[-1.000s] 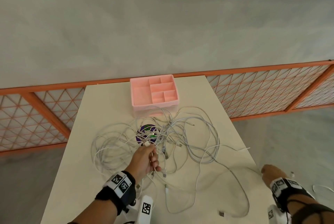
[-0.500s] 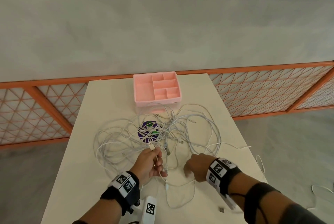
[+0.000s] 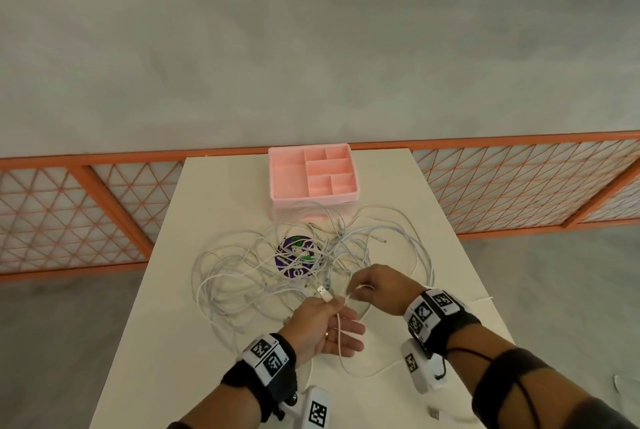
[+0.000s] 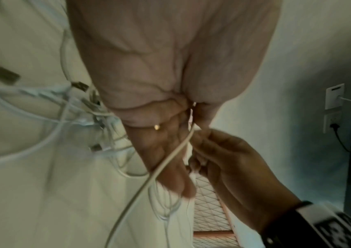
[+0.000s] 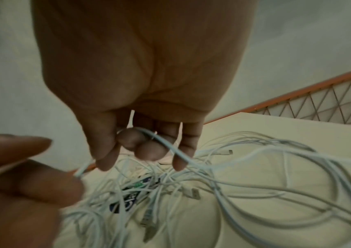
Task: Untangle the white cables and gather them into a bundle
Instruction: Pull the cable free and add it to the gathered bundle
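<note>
A tangle of white cables (image 3: 242, 276) lies spread over the middle of the cream table (image 3: 221, 186). My left hand (image 3: 337, 304) is raised just above the tangle's near edge and pinches one white cable below its USB plug (image 3: 323, 291). The cable runs down across the palm (image 4: 170, 156) and loops over the table toward me. My right hand (image 3: 356, 290) is close beside it on the right. Its curled fingers (image 5: 147, 147) pinch a white cable (image 5: 170, 147) that leads back into the tangle.
A pink compartment tray (image 3: 277, 182) stands at the table's far edge. A purple round disc (image 3: 294, 259) lies under the cables. Loose plugs lie near the front edge (image 3: 433, 413). An orange lattice fence (image 3: 69, 214) runs behind the table; grey floor surrounds it.
My right hand came from the table's right edge to the middle and took hold of a cable beside my left hand. My left hand kept its pinch and shifted slightly right.
</note>
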Demonstrator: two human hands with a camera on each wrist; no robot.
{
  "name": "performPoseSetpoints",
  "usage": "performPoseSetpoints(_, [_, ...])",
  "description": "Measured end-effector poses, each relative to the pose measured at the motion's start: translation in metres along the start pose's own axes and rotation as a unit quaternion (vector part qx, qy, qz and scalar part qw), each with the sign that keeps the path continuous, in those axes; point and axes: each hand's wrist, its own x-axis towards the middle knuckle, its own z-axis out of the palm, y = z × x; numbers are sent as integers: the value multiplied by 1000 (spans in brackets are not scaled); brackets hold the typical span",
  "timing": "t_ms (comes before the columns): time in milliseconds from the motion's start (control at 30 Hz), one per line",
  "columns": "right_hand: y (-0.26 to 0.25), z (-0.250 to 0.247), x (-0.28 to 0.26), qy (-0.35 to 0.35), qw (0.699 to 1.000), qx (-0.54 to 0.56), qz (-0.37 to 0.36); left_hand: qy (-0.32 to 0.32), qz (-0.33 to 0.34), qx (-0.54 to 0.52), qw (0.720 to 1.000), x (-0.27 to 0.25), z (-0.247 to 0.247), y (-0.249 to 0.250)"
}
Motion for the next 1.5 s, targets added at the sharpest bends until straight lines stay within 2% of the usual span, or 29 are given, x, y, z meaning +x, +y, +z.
performPoseSetpoints(167, [-29, 1, 1, 89, 994, 51, -50, 119, 55, -99, 986, 11, 15, 10])
performPoseSetpoints(233, [-40, -1, 1, 81, 991, 70, -81, 155, 72, -187, 967, 14, 15, 18])
performPoseSetpoints(333, [-48, -1, 0, 55, 991, 85, -92, 161, 81, -288, 941, 15, 8, 32])
performPoseSetpoints(433, [-38, -5, -1, 91, 986, 106, -93, 182, 109, -277, 937, 12, -2, 41])
performPoseSetpoints(600, [2, -31, -3, 157, 981, 111, -16, 199, 200, -304, 910, 3, -35, 61])
performPoseSetpoints(700, [5, -40, 0, 184, 974, 130, 0, 178, 230, -276, 916, -2, -41, 68])
performPoseSetpoints(833, [-31, -39, 11, 193, 968, 154, -52, 156, 242, -157, 945, -1, -21, 66])
performPoseSetpoints(933, [-60, -32, 16, 177, 963, 182, -93, 163, 257, -140, 942, 3, -11, 66])
performPoseSetpoints(1033, [-66, -27, 16, 149, 964, 193, -101, 169, 265, -156, 936, 3, -16, 72])
performPoseSetpoints(1200, [-32, -24, 10, 103, 985, 121, -70, 181, 296, -194, 918, -4, -38, 86])
performPoseSetpoints(1333, [17, -22, 0, 79, 993, 83, 14, 197, 304, -223, 905, -6, -51, 89])
performPoseSetpoints(1400, [36, -25, -5, 81, 993, 63, 56, 198, 299, -203, 911, -4, -54, 87])
performPoseSetpoints(1500, [56, -28, -2, 66, 991, -3, 120, 198, 279, -115, 933, 1, -46, 78])
